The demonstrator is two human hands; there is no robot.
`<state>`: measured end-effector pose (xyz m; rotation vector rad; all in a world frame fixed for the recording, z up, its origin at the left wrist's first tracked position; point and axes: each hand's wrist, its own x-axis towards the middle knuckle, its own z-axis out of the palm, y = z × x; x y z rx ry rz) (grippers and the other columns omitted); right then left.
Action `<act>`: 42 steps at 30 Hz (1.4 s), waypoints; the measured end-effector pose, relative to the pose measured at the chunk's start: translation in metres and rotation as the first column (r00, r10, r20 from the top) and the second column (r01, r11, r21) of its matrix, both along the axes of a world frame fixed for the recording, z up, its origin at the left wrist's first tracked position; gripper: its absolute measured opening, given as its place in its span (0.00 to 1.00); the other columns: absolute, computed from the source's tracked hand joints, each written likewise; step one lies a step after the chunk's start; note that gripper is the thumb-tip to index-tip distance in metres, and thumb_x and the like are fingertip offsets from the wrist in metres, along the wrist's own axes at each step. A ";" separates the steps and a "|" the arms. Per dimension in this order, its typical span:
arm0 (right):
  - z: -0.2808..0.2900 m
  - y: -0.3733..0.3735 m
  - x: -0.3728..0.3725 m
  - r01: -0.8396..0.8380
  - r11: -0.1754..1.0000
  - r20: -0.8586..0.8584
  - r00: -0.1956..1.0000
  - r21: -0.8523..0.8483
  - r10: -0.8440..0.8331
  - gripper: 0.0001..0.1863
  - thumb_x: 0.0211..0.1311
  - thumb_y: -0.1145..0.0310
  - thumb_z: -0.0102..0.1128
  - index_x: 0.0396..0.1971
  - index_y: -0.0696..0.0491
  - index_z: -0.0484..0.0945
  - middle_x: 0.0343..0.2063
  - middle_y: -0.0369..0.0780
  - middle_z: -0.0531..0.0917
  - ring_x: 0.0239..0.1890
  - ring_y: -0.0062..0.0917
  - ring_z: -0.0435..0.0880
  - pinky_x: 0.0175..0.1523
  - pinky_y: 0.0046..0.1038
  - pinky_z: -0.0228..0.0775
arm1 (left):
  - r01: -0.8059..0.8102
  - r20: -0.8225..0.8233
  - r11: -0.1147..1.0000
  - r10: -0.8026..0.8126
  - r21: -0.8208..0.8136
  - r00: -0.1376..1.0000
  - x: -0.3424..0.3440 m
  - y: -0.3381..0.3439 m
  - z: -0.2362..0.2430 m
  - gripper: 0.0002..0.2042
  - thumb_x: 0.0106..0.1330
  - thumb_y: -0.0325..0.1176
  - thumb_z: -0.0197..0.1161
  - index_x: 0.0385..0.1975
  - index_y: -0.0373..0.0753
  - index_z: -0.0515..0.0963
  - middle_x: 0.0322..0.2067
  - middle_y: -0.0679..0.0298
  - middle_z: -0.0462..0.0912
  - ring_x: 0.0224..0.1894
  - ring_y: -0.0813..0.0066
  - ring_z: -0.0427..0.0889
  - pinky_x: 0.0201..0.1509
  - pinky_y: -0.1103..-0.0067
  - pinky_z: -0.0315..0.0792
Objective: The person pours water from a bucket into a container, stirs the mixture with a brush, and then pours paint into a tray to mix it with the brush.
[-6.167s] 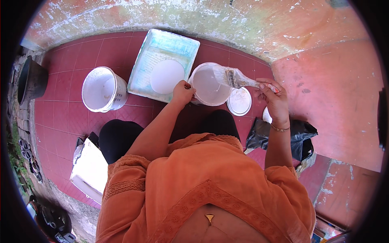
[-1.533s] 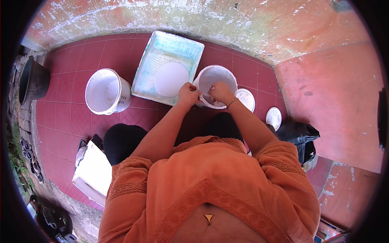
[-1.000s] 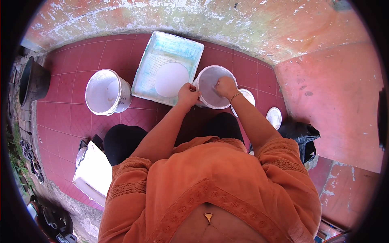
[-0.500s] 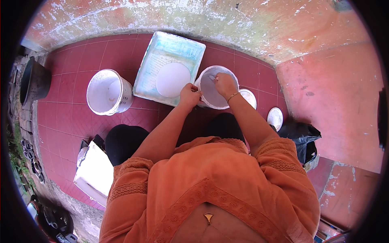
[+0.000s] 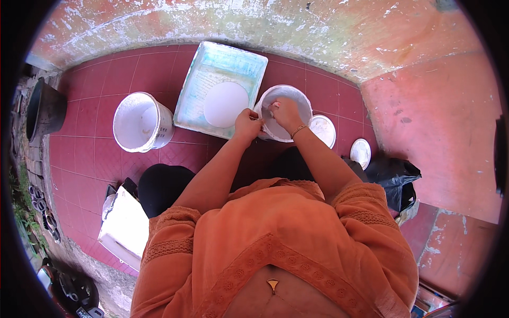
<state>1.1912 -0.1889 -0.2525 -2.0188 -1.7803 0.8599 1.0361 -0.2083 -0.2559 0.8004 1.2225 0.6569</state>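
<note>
Bucket (image 5: 303,107): white, rd, open-topped; inner wall greyish white & smeared, rim coated w/ pale paint. Stands on floor (image 5: 85,159) in front of person, just R of tray (image 5: 228,61); can't tell if the two touch.
L hand (image 5: 248,126): fingers clamped on bucket rim, L side, nr tray corner.
R hand (image 5: 284,111): inside bucket mouth, closed round brush (image 5: 274,105); only a bit of pale handle shows, rest hidden by hand. Wrist crosses near rim.
Hands: close tog. at bucket, not touching ea. other.
Tray: white w/ blue-green stains, set aslant, raised edges; rd white patch (image 5: 226,104) in lower half, can't tell if paint or a disc.
Bucket 2 (image 5: 165,130): white, tilted in view, L of tray, narrow strip of tile betw.
Lids: lid A (image 5: 323,131) just R of bucket; lid B (image 5: 360,153) further R, nr black bag (image 5: 391,180).
Edges: knees (image 5: 165,188) sit close below bucket & tray; tray's far edge nr back wall (image 5: 318,32); R wall (image 5: 435,127) well apart from bucket.
Room: red tile runs betw. bucket & back wall, also R past lid A to R wall; tight on L (tray) & near side (legs).
</note>
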 end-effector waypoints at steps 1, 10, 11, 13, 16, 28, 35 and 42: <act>-0.004 0.002 0.004 -0.119 0.965 0.196 0.978 0.233 0.073 0.11 0.51 0.67 0.55 0.26 0.59 0.79 0.23 0.50 0.81 0.28 0.41 0.81 0.35 0.36 0.72 | -0.004 0.003 1.000 0.004 0.011 1.000 0.001 0.000 0.001 0.11 0.55 0.22 0.60 0.35 0.26 0.66 0.32 0.52 0.73 0.30 0.64 0.80 0.28 0.74 0.82; -0.003 -0.002 0.026 -0.144 0.958 0.392 0.889 -0.249 0.236 0.11 0.50 0.63 0.55 0.23 0.54 0.82 0.30 0.48 0.81 0.35 0.42 0.80 0.43 0.41 0.70 | -0.062 0.027 0.998 0.062 -0.017 0.998 0.001 0.000 -0.009 0.10 0.53 0.20 0.62 0.31 0.29 0.67 0.29 0.54 0.74 0.27 0.65 0.80 0.24 0.72 0.81; -0.002 -0.005 0.022 -0.141 0.958 0.394 0.889 -0.249 0.233 0.11 0.50 0.63 0.55 0.23 0.54 0.82 0.30 0.48 0.81 0.35 0.42 0.80 0.43 0.41 0.70 | -0.059 0.029 0.998 0.060 -0.017 0.998 0.001 0.001 -0.007 0.10 0.53 0.20 0.62 0.31 0.29 0.67 0.29 0.54 0.74 0.27 0.65 0.80 0.24 0.72 0.81; -0.001 -0.009 0.012 -0.294 0.931 0.250 0.906 -0.215 0.343 0.11 0.49 0.63 0.54 0.21 0.53 0.82 0.28 0.48 0.81 0.34 0.42 0.80 0.42 0.41 0.70 | -0.004 0.012 1.000 0.004 -0.017 1.000 0.000 0.002 -0.003 0.12 0.55 0.21 0.61 0.35 0.26 0.66 0.32 0.53 0.73 0.30 0.65 0.80 0.28 0.74 0.82; -0.006 -0.001 0.001 0.007 0.963 -0.071 0.997 -0.270 -0.028 0.11 0.50 0.64 0.53 0.21 0.52 0.82 0.27 0.48 0.81 0.33 0.42 0.80 0.42 0.40 0.70 | 0.002 0.020 1.000 -0.002 -0.021 1.000 0.000 0.002 -0.002 0.12 0.55 0.22 0.61 0.35 0.27 0.66 0.33 0.52 0.74 0.30 0.65 0.80 0.28 0.74 0.82; 0.003 -0.009 0.026 -0.116 0.987 0.397 0.905 -0.113 0.152 0.11 0.49 0.66 0.53 0.22 0.58 0.81 0.27 0.51 0.81 0.32 0.43 0.80 0.41 0.39 0.71 | -0.013 0.023 1.000 0.014 -0.023 1.000 0.000 0.003 -0.006 0.12 0.55 0.22 0.61 0.35 0.27 0.66 0.31 0.52 0.74 0.29 0.65 0.81 0.29 0.74 0.82; 0.009 -0.005 -0.003 0.085 0.946 -0.210 0.965 -0.312 -0.156 0.14 0.48 0.63 0.58 0.27 0.59 0.80 0.24 0.49 0.81 0.30 0.41 0.81 0.38 0.35 0.72 | 0.002 -0.005 1.000 -0.003 -0.025 1.000 0.000 0.004 -0.007 0.13 0.55 0.22 0.61 0.36 0.26 0.66 0.32 0.52 0.74 0.30 0.65 0.81 0.29 0.74 0.82; 0.003 0.007 0.035 -0.130 0.988 0.354 0.931 0.087 0.091 0.10 0.51 0.66 0.54 0.25 0.56 0.81 0.26 0.49 0.81 0.35 0.43 0.79 0.44 0.39 0.69 | -0.004 0.021 1.000 0.004 -0.014 1.000 0.000 0.004 -0.008 0.12 0.54 0.21 0.61 0.36 0.26 0.66 0.32 0.52 0.73 0.31 0.65 0.80 0.30 0.74 0.82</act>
